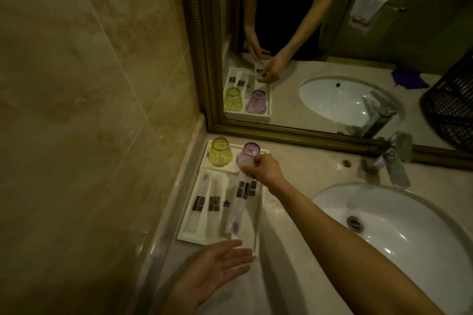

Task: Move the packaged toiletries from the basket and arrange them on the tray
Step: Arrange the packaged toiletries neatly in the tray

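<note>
A white tray (190,238) lies on the marble counter at the wall. Two long white packaged toiletries (204,206) with dark labels rest side by side in its left part. My right hand (263,167) is closed on the top end of a third long packet (240,208), which hangs down over the tray's right part. My left hand (220,261) hovers open, palm up, just below that packet's lower end at the tray's near edge. A yellow glass (219,152) and a purple glass (247,152) stand upside down at the tray's far end.
A white sink (399,233) with a chrome faucet (395,158) fills the right side. A gold-framed mirror (332,46) stands behind the counter. A dark woven basket (450,107) shows at the right, seen in the mirror. The tiled wall is on the left.
</note>
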